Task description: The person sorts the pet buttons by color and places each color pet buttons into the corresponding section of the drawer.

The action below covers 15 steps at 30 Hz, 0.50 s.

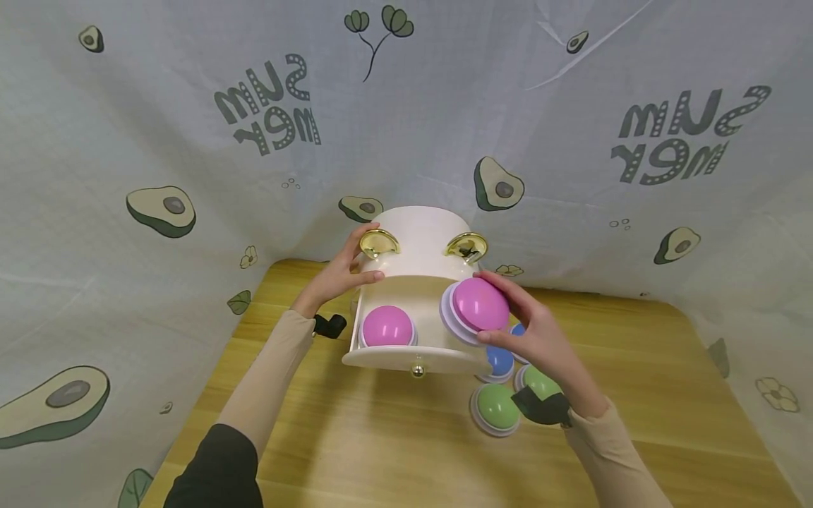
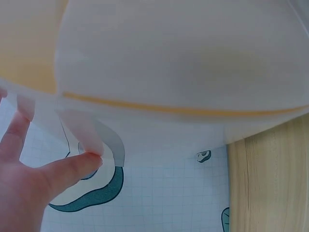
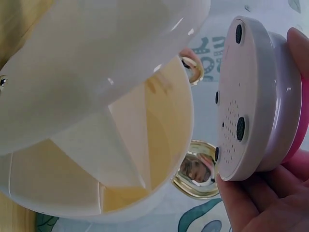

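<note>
A white rounded box (image 1: 422,243) with two gold ring-shaped fittings has its drawer (image 1: 394,358) pulled out at the front. One pink dome push button (image 1: 387,327) sits in the drawer's left part. My right hand (image 1: 538,340) grips a second pink push button (image 1: 480,303), tilted, over the drawer's right side. Its white underside (image 3: 236,106) faces the box in the right wrist view and shows small holes and dark pads. My left hand (image 1: 339,279) steadies the box's left side, thumb and fingers spread, the thumb extended along the white surface in the left wrist view.
Two blue push buttons (image 1: 500,361) and two green push buttons (image 1: 497,407) lie on the wooden table (image 1: 356,437) right of the drawer, partly behind my right hand. A gold knob (image 1: 417,370) projects from the drawer front. A printed cloth (image 1: 406,141) hangs behind the table.
</note>
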{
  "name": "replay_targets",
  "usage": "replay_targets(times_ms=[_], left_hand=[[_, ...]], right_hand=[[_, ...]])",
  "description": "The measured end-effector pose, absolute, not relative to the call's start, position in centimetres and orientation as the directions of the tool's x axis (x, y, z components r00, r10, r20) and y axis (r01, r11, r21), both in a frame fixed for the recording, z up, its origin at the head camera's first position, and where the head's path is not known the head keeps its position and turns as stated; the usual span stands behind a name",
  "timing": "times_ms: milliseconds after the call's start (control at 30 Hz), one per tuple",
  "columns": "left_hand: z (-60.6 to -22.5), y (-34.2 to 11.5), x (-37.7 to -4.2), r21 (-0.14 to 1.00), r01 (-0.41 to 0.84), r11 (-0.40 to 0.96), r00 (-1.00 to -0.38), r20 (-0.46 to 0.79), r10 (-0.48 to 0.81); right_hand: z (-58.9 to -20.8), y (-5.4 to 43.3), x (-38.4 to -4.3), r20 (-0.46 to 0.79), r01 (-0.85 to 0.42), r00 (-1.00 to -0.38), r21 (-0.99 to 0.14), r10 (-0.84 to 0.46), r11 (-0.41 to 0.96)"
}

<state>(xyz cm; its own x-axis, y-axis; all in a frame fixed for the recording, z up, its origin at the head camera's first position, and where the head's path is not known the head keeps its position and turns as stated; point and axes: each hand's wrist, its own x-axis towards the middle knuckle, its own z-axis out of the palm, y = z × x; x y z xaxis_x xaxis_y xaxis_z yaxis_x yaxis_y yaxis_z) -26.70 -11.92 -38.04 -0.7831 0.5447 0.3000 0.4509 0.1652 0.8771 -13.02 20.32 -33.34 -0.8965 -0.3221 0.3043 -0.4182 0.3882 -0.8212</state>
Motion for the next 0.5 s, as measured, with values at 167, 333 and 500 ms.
replay_targets(times_ms=[167,333,500], left_hand=[[-38.1,-11.9,-26.8,0.877,0.449,0.168,-0.782,0.296,0.549],[-37.9,-11.8,-26.7,0.883,0.438,0.172,-0.786,0.283,0.549],[-36.6,-11.7,-25.7,0.888,0.424,0.179,-0.79,0.267,0.552]], right_hand=[[-33.5,19.7,-13.6,0.315,-0.431,-0.888,-0.825,-0.336,0.366],[-33.7,19.1,-13.9,0.302,-0.418,-0.892,-0.835,-0.336,0.358],[-34.2,18.6,-14.2,0.284,-0.399,-0.901,-0.84,-0.329,0.367]])
